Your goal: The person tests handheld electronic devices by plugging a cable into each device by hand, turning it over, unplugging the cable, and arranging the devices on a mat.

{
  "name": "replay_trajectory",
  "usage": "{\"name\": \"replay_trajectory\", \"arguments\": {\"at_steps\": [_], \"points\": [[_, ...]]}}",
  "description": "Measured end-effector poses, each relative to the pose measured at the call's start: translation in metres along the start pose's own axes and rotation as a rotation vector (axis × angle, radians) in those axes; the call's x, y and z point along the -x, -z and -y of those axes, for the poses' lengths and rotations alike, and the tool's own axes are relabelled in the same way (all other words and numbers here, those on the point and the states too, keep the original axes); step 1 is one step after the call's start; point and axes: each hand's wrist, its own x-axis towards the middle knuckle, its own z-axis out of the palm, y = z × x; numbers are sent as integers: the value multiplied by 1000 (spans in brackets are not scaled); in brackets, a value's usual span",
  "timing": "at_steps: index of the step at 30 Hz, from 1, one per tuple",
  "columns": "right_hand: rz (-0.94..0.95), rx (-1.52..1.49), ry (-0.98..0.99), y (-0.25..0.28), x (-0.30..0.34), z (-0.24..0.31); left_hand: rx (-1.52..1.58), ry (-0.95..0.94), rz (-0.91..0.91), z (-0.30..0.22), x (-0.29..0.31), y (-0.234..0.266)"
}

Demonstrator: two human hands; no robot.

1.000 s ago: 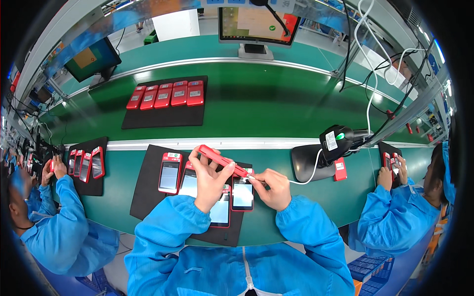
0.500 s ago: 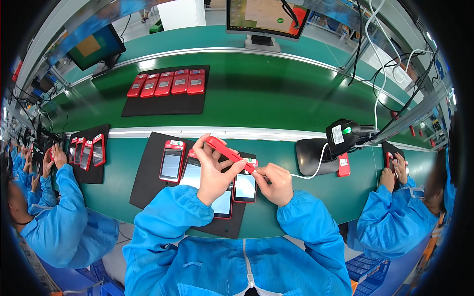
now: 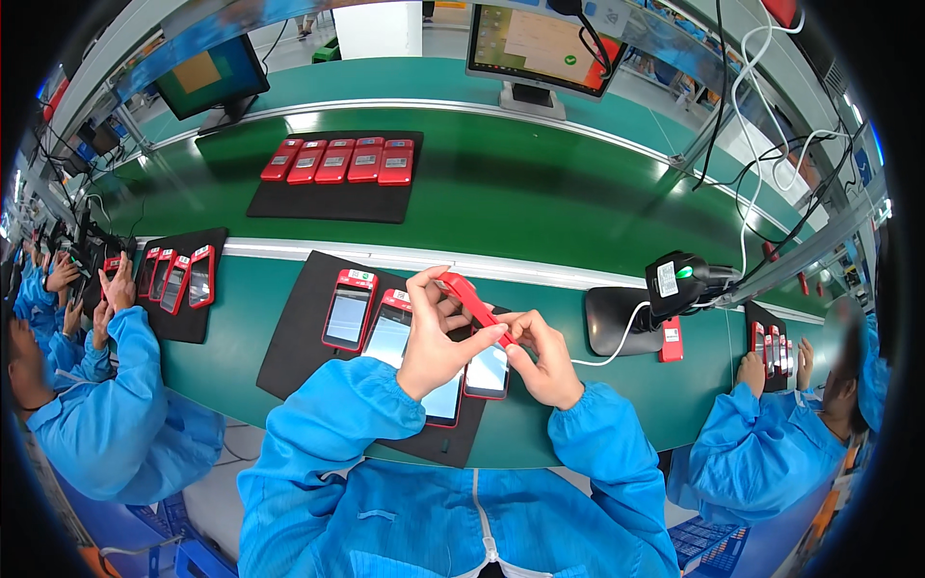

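Observation:
My left hand [image 3: 438, 342] is closed around a red handheld terminal [image 3: 470, 301], held edge-on and tilted above the mat. At its lower end my right hand [image 3: 547, 358] pinches with thumb and fingers; whether a small part is between them I cannot make out. A white cable [image 3: 617, 354] passes behind my right hand, where its end is hidden. Below my hands, several red handheld terminals lie on a black mat [image 3: 301, 332] with lit screens, among them one at the left [image 3: 348, 313] and one partly covered by my hands [image 3: 488, 374].
A barcode scanner [image 3: 679, 284] stands on a black base at the right, beside a red terminal [image 3: 672, 339]. Several red terminals [image 3: 332, 162] lie in a row on a far black mat [image 3: 328, 204]. Monitors [image 3: 540, 48] stand behind. Co-workers in blue sleeves [image 3: 140, 376] sit on both sides.
The red terminal is tilted more steeply, and my right hand's fingers have closed in on its lower end. The whole view has shifted slightly. At the right, the co-worker's hands have moved apart.

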Motion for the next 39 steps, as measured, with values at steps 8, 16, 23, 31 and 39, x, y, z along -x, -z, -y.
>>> {"name": "replay_trajectory", "arguments": {"at_steps": [8, 16, 23, 31, 39], "points": [[181, -510, -250, 14, 1, -3, -117, -57, 218, -11, -2, 9], [-33, -690, -440, 38, 8, 14, -1094, -242, 258, -70, -5, 103], [-323, -273, -304, 65, 41, -19, -1291, 132, 183, -82, 56, 200], [-749, 603, -112, 77, 55, -19, -1251, 247, 360, -83, 90, 205], [-768, 678, -103, 79, 57, -24, -1263, 250, 337, -75, 94, 190]]}}
